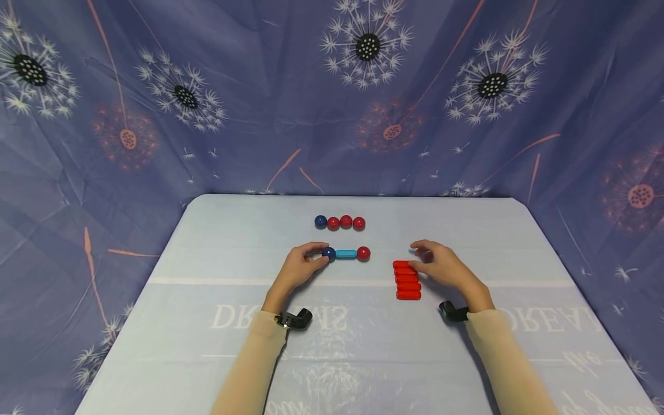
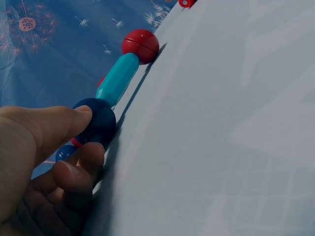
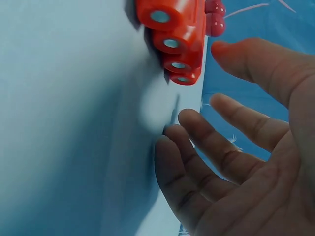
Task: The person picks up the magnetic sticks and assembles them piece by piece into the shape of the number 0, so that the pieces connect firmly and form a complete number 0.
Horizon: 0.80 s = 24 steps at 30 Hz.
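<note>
My left hand [image 1: 299, 267] pinches a dark blue ball [image 2: 102, 124] between thumb and fingers. Joined to that ball is a light blue rod [image 1: 346, 253], and a red ball [image 1: 363, 253] caps its far end; the three form one straight line along the table. On the other side, my right hand [image 1: 442, 265] hovers with spread, slightly bent fingers beside a stack of several red rods [image 1: 408, 286] laid side by side. Silvery discs show in the ends of these red rods [image 3: 160, 16] in the right wrist view. Nothing lies between the right thumb and fingers.
Behind the joined piece, a loose row holds another dark blue ball [image 1: 320, 222] and three red balls [image 1: 346, 221]. The white table [image 1: 207, 242] has printed lettering, and a blue dandelion-patterned cloth [image 1: 290, 115] hangs along its back and sides.
</note>
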Motion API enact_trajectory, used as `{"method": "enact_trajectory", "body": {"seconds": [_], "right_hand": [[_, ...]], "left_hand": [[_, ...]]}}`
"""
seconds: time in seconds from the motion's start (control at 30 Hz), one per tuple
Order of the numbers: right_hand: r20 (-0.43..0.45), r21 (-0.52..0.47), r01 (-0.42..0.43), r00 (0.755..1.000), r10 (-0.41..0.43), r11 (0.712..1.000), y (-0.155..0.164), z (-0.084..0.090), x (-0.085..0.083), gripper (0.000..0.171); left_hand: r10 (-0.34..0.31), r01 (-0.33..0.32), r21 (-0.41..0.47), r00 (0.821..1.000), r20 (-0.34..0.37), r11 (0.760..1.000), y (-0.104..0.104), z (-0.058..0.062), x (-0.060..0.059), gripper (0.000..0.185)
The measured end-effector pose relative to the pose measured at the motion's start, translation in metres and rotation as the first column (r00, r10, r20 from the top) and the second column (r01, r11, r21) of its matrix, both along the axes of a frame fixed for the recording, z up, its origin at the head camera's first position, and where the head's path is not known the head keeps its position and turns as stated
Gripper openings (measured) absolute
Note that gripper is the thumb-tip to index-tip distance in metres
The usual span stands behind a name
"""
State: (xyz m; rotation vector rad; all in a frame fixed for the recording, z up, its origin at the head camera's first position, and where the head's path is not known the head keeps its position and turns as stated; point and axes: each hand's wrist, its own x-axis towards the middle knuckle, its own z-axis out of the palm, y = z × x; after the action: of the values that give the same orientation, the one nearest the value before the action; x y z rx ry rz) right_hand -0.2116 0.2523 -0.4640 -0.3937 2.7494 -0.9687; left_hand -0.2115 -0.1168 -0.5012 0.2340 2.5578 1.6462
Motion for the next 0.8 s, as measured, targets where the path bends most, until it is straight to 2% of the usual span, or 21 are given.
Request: {"method": "enact_trajectory", "body": {"seconds": [0.17, 0.33, 0.8], "right_hand": [[-0.003, -0.022, -0.004, 1.000, 0.003, 1.000, 0.0003, -0.0078, 0.0016, 0.036], [-0.010, -0.029, -0.011, 1.000, 0.011, 1.000, -0.0021, -0.0083, 0.0018, 0.023], [-0.031, -0.010, -0.035, 0.999, 0.035, 0.999, -0.0048, -0.0109, -0.0013, 0.017]], "left_hand": [[-0.008, 0.008, 0.003, 1.000, 0.014, 1.000, -0.0004, 0.0004, -0.0002, 0.035], [-0.017, 0.017, 0.023, 0.999, 0.033, 1.000, -0.0018, 0.0004, -0.0001, 0.035], [-0.014, 0.013, 0.029, 0.999, 0.035, 0.999, -0.0019, -0.0001, 0.0000, 0.034]]}}
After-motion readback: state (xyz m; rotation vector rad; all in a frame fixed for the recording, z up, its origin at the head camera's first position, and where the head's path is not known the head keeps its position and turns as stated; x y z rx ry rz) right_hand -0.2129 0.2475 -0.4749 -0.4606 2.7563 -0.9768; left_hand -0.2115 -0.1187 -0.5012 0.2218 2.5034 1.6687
